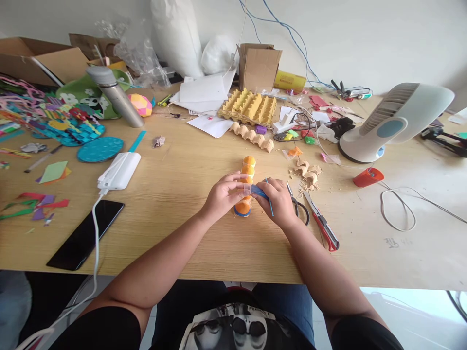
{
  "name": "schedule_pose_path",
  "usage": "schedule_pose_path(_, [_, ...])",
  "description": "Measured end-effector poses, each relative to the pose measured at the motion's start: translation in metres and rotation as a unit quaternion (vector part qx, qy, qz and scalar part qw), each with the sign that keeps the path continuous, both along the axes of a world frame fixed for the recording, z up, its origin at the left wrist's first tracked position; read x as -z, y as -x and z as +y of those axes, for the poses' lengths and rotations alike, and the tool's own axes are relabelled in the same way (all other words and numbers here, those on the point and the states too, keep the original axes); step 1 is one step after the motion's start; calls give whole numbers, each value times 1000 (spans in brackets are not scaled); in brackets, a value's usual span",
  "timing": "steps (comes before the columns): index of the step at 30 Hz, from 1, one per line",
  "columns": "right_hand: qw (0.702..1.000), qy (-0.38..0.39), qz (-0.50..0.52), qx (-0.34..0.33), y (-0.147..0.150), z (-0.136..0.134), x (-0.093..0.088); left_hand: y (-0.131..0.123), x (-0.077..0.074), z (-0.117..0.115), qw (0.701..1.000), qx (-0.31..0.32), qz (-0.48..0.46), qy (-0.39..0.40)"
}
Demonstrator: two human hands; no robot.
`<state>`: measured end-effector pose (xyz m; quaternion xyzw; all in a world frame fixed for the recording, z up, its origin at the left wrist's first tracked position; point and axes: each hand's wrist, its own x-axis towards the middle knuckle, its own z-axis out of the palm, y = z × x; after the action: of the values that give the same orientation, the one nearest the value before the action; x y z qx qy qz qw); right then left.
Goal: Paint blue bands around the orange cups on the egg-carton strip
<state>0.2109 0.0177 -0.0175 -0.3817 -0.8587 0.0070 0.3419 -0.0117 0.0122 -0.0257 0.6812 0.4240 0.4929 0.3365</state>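
An orange-painted strip of egg-carton cups (248, 167) lies on the wooden table (182, 233) in front of me, running away from me. My left hand (222, 194) pinches a small clear piece of tape against its near end. My right hand (278, 200) presses a blue strip (260, 191) onto the same spot, fingers closed on it, with a thin blue stick poking out between them. The near end of the strip shows a blue band at its base.
Scissors (297, 206) and a red utility knife (323, 224) lie right of my right hand. Carton scraps (306, 171), a red cup (368, 177), a white fan (394, 121) and egg trays (248, 108) sit beyond. A phone (85, 234), power bank (119, 170) and paper crafts lie left.
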Motion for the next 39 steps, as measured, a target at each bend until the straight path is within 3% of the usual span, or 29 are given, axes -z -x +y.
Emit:
schedule_pose_path(5, [1000,-12,-13,-13,-1,1,-1,-1,0,-1,1000,-6,10,11])
schedule_pose_path(15, [995,39,50,-77,5,-6,-6,-6,-4,-12,999,-35,10,-20])
schedule_pose_path(21, [990,65,78,-101,6,-9,-8,-6,0,-12,994,-38,30,-96])
schedule_pose_path(30, [987,83,115,-74,14,-10,3,-3,1,-7,962,-84,75,-249])
schedule_pose_path(39, [982,101,139,-75,13,-10,-3,-3,2,-6,950,-112,83,-278])
